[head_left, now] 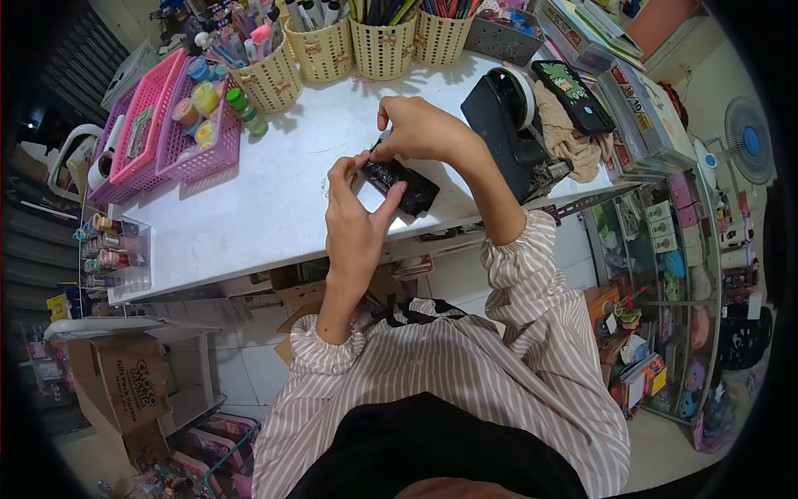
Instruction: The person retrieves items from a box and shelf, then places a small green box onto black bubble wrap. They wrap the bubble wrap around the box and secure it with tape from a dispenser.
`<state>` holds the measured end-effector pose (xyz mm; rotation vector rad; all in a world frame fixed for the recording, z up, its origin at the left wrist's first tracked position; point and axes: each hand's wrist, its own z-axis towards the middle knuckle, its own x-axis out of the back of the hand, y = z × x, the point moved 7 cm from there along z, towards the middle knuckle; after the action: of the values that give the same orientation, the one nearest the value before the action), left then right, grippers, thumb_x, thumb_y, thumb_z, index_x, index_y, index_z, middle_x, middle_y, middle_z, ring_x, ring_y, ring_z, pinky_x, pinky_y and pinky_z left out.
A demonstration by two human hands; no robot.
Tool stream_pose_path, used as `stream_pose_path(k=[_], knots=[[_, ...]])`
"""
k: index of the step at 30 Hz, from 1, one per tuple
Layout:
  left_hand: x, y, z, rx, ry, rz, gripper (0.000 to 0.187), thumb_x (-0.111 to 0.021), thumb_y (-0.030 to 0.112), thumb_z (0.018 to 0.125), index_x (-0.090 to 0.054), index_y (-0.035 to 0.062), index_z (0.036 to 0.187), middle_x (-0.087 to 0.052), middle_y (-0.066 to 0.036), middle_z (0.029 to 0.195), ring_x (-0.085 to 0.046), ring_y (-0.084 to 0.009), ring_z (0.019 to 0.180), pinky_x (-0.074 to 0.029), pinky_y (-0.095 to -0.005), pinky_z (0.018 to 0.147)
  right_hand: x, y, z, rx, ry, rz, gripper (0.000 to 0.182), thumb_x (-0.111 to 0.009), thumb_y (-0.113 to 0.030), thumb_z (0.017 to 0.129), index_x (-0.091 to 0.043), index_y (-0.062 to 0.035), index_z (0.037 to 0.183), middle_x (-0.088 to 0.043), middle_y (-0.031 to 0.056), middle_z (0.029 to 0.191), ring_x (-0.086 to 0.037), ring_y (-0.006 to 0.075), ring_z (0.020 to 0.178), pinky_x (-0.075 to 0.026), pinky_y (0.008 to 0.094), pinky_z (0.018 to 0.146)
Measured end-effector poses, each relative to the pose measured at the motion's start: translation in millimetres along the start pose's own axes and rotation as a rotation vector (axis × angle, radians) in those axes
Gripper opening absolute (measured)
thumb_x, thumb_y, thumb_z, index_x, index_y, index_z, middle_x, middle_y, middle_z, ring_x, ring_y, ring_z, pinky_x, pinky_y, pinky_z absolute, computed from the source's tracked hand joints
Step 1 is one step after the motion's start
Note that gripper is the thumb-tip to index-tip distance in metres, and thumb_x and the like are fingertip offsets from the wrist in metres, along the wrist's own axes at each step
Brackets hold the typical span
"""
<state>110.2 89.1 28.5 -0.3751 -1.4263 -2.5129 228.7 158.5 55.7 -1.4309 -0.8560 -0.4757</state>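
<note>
A small package in shiny black plastic (413, 190) lies on the white table in front of me. My left hand (355, 218) is closed around its left side, the thumb pressed on top. My right hand (426, 131) reaches in from the right, its thumb and index finger pinched together at the package's far end, close to my left fingertips. What exactly those right fingertips grip is partly hidden. Right of my right wrist stands a black tape dispenser (490, 112) with a large roll of tape (517, 93).
Woven cream cups (382, 50) of pens line the back of the white table (241, 224). Pink and purple baskets (195, 154) with small jars, plus a green-capped bottle (247, 112), stand left. A cased phone (572, 96) rests on a beige cloth (565, 137) at right, beside stacked boxes (648, 108).
</note>
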Motion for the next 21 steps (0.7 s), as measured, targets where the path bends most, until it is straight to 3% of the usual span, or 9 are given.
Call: stream_pose_path(k=[2,4,8,10,11,15,17,18,21], knots=[[0.8,-0.2,0.6,0.000,0.007,0.015,0.058,-0.073,0.013,0.074,-0.036,-0.0045,0.116,-0.052,-0.022,0.113,-0.055,-0.0315,0.105,-0.045,-0.0359,0.090,-0.8,-3.0,-0.3,0.002,-0.029,-0.040,0.037,-0.072,-0.017,0.063,-0.051,0.0022,0.086,-0.059,0.0114,0.064,-0.057,0.0172,0.054,-0.044,0.0293,0.050],[1.9,2.1,1.0,-0.021,0.023,0.047,0.056,-0.074,0.009,0.073,-0.035,-0.0021,0.113,-0.056,-0.022,0.112,-0.058,-0.0262,0.102,-0.047,-0.0333,0.088,-2.4,1.9,-3.5,0.000,0.050,0.043,0.035,-0.073,-0.018,0.062,-0.050,0.0016,0.081,-0.057,0.0111,0.062,-0.055,0.0159,0.056,-0.042,0.0293,0.051],[2.6,1.6,0.5,-0.006,0.024,0.048,0.057,-0.074,0.010,0.073,-0.035,-0.0021,0.113,-0.056,-0.022,0.111,-0.058,-0.0263,0.102,-0.047,-0.0333,0.088,-6.2,15.5,-14.1,0.000,0.167,0.002,0.034,-0.073,-0.016,0.064,-0.049,0.0009,0.080,-0.053,0.0080,0.063,-0.050,0.0141,0.057,-0.039,0.0285,0.052],[2.4,2.3,1.0,-0.011,0.015,0.050,0.057,-0.074,0.010,0.073,-0.035,-0.0021,0.113,-0.056,-0.022,0.111,-0.058,-0.0263,0.102,-0.047,-0.0333,0.088,-3.7,6.1,-22.9,0.232,0.282,0.208,0.030,-0.073,-0.017,0.067,-0.057,-0.0002,0.086,-0.057,0.0120,0.079,-0.055,0.0271,0.068,-0.044,0.0349,0.063],[2.4,1.6,1.1,-0.012,0.022,0.050,0.057,-0.074,0.010,0.073,-0.035,-0.0021,0.113,-0.056,-0.022,0.111,-0.058,-0.0263,0.102,-0.047,-0.0333,0.088,-6.3,2.9,-28.1,0.277,0.292,0.312,0.019,-0.069,-0.010,0.072,-0.058,-0.0018,0.086,-0.053,0.0083,0.075,-0.051,0.0205,0.064,-0.043,0.0320,0.060],[2.4,2.0,0.1,-0.015,0.023,0.053,0.057,-0.074,0.010,0.073,-0.035,-0.0024,0.112,-0.056,-0.021,0.111,-0.059,-0.0266,0.101,-0.048,-0.0333,0.087,-13.5,4.8,-29.7,0.231,0.245,0.304,0.016,-0.068,-0.009,0.073,-0.061,-0.0020,0.087,-0.053,0.0076,0.076,-0.052,0.0177,0.066,-0.043,0.0304,0.060],[2.6,3.1,0.4,-0.008,0.021,0.062,0.057,-0.074,0.010,0.073,-0.035,-0.0026,0.112,-0.056,-0.021,0.111,-0.059,-0.0267,0.101,-0.048,-0.0331,0.087,-12.6,1.9,-31.3,0.312,0.269,0.312,0.018,-0.067,-0.010,0.076,-0.066,-0.0068,0.093,-0.048,0.0018,0.074,-0.040,0.0100,0.060,-0.035,0.0241,0.055],[3.1,4.1,0.2,-0.014,0.034,0.042,0.057,-0.074,0.010,0.073,-0.035,-0.0031,0.112,-0.056,-0.022,0.110,-0.059,-0.0264,0.101,-0.048,-0.0327,0.087,-12.4,0.8,-32.0,0.313,0.268,0.313,0.018,-0.067,-0.010,0.076,-0.066,-0.0068,0.093,-0.048,0.0018,0.074,-0.040,0.0100,0.060,-0.035,0.0241,0.055],[2.4,4.1,-1.1,-0.019,0.058,0.004,0.057,-0.075,0.008,0.071,-0.036,-0.0039,0.111,-0.056,-0.022,0.110,-0.058,-0.0256,0.101,-0.049,-0.0319,0.087,-12.1,3.3,-32.4,0.242,0.257,0.322,0.016,-0.066,-0.011,0.077,-0.066,-0.0030,0.091,-0.055,0.0089,0.078,-0.056,0.0201,0.071,-0.044,0.0305,0.063]])
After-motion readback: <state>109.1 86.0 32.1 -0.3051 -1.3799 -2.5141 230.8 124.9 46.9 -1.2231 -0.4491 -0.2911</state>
